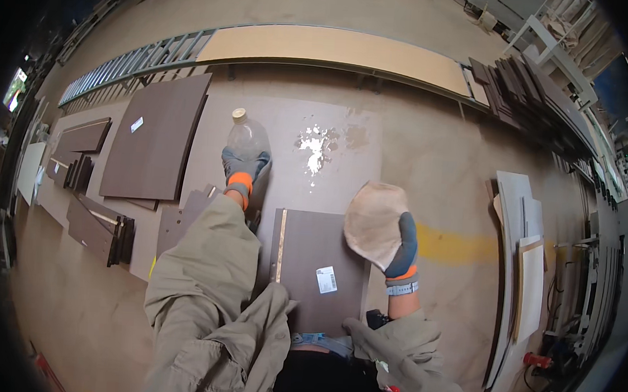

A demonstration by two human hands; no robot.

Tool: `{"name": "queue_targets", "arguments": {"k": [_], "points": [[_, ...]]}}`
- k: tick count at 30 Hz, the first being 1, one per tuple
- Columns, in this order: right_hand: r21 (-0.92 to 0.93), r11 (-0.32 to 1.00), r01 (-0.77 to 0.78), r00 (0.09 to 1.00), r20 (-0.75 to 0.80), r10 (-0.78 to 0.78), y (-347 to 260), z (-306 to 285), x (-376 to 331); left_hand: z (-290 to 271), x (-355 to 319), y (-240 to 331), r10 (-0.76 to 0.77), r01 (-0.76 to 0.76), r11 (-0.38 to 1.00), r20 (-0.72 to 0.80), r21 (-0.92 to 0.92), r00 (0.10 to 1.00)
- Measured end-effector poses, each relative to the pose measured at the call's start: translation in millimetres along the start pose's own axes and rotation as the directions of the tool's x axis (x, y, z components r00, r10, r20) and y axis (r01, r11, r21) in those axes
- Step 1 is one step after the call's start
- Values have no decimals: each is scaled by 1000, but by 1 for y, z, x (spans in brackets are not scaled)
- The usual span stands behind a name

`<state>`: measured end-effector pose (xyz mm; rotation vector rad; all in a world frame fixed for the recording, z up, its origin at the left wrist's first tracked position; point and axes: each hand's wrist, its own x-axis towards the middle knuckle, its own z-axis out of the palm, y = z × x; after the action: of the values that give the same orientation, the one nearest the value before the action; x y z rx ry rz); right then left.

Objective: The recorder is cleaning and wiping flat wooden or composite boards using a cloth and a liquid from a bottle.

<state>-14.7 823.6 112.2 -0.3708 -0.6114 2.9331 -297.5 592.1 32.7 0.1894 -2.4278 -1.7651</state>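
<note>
My left hand [244,167], in a grey glove with an orange cuff, is wrapped round a clear plastic bottle [246,133] with a pale cap. In my gloved right hand [403,250] is a round, stained, cream-coloured cloth pad [374,218], its flat face toward me. Between and beyond the hands, a shiny splash of liquid [314,150] lies on a large pale board [279,183], with a duller wet patch [356,135] beside it. Nearest to my body is a brown panel [311,246] with a white label and a light strip along its left edge.
Stacked brown panels [152,136] and smaller brown pieces [96,229] lie to the left. A roller conveyor [139,63] carrying a long tan board [337,54] crosses the far side. More dark panels [528,101] are piled at the far right, and pale boards [530,281] stand nearer at right.
</note>
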Motion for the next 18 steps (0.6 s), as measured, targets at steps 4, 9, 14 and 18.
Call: {"name": "queue_targets", "arguments": {"k": [4,9,14,18], "points": [[-5,998,63,998,7,-63,-3,-7,-4,-28,-19,0,-81,66,959,44,277,996],[-817,485,313,896,84,-436,9,-92,26,-46,-137,51,174,-215,907,144,363,974],[-987,-135,-91,940,-40,-338,35,-44,79,-107,-270,28,59,-443,620,524,648,849],[-739,-650,178,976,217,22,120,-20,96,-120,-329,-19,32,-474,458,519,752,854]]}}
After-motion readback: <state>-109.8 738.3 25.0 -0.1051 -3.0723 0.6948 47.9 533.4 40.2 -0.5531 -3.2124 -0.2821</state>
